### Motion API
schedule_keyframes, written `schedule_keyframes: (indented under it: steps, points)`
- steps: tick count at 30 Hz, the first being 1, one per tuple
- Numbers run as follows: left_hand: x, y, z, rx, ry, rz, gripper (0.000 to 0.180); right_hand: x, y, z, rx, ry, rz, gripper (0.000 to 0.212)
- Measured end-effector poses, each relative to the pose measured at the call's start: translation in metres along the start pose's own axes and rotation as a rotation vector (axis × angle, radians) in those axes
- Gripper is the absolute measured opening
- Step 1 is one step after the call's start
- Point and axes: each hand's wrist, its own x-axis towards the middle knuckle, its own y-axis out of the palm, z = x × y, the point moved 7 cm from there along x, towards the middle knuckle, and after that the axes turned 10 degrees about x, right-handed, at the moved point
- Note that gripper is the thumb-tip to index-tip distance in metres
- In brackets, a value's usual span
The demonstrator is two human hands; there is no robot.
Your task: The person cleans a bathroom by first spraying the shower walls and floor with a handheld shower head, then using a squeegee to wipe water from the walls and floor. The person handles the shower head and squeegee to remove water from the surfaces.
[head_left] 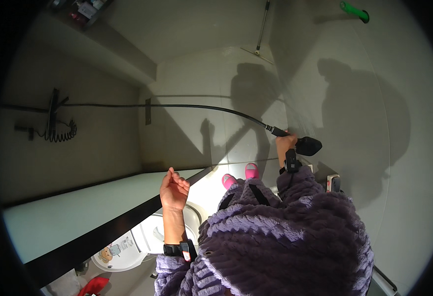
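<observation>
My right hand [286,142] is wrapped round the handle of a black shower head [308,146]. Faint streaks, like water spray, run from it toward the far wall. Its black hose [201,106] stretches left across the view to a dark wall fitting [53,109]. My left hand [175,188] is raised, palm up, fingers loosely bent with nothing in them. It hovers beside the dark-edged frosted panel [103,204], above a white toilet [152,234]. Both wrists wear black bands with small devices, below fuzzy purple sleeves.
A floor squeegee [258,51] leans at the far wall. A green tube-like object [355,12] sticks out at the upper right. Bottles stand on a shelf [90,15] at the upper left. A coiled black cord [61,133] hangs on the left wall. My pink slippers [251,171] are on the floor.
</observation>
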Motion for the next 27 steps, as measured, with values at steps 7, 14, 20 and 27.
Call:
schedule_keyframes:
  steps: [7, 14, 20, 27]
  points:
    - [0.008, 0.020, 0.002, 0.104, -0.088, -0.007, 0.015, -0.005, -0.041, -0.018, 0.192, 0.130, -0.073, 0.030]
    - [0.012, 0.019, 0.010, 0.152, -0.140, 0.017, 0.012, -0.023, -0.070, -0.034, 0.421, 0.255, -0.148, 0.031]
    - [0.017, 0.009, 0.011, 0.153, -0.148, 0.058, 0.012, -0.051, -0.044, -0.015, 0.516, 0.105, -0.244, 0.024]
    - [0.023, -0.006, 0.010, 0.157, -0.127, 0.031, 0.012, -0.048, -0.004, -0.004, 0.481, 0.057, -0.179, 0.020]
